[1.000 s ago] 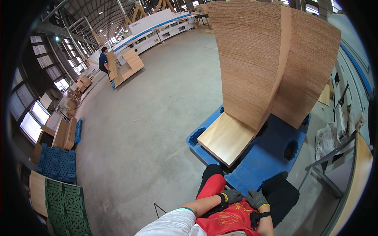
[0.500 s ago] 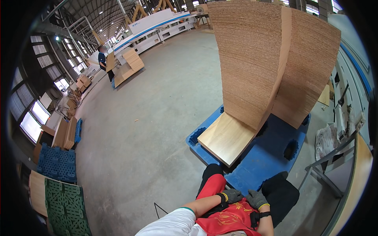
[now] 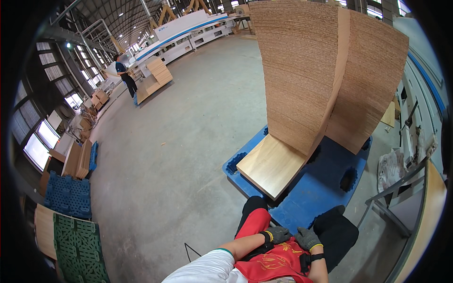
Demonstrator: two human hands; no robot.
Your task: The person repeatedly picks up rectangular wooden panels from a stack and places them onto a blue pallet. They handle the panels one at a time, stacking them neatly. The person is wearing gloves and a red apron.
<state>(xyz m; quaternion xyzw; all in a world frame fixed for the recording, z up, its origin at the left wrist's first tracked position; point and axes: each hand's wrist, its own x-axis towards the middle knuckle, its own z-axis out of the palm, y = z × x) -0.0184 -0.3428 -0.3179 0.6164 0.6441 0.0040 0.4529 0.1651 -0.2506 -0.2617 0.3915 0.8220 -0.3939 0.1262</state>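
Note:
Both my hands wear grey knit gloves and rest close together at my waist, against a red apron point(image 3: 273, 262). My left hand point(image 3: 277, 234) comes in on a bare forearm from a white sleeve, its fingers curled on the apron's top edge. My right hand point(image 3: 307, 238) lies beside it, almost touching, with a black strap at the wrist. Whether either hand grips the cloth is not clear. My dark trouser legs stand just short of a blue plastic pallet point(image 3: 321, 188).
On the pallet stand two tall stacks of chipboard panels point(image 3: 302, 70) and a low light wooden board point(image 3: 271, 165). A metal-framed table point(image 3: 401, 207) is at the right. Blue pallets point(image 3: 68, 195) and green pallets point(image 3: 78, 245) lie at the left. A distant person point(image 3: 125, 78) stands by board stacks.
My hands stay where they were on the apron. The distant person has shifted slightly beside the far board stack.

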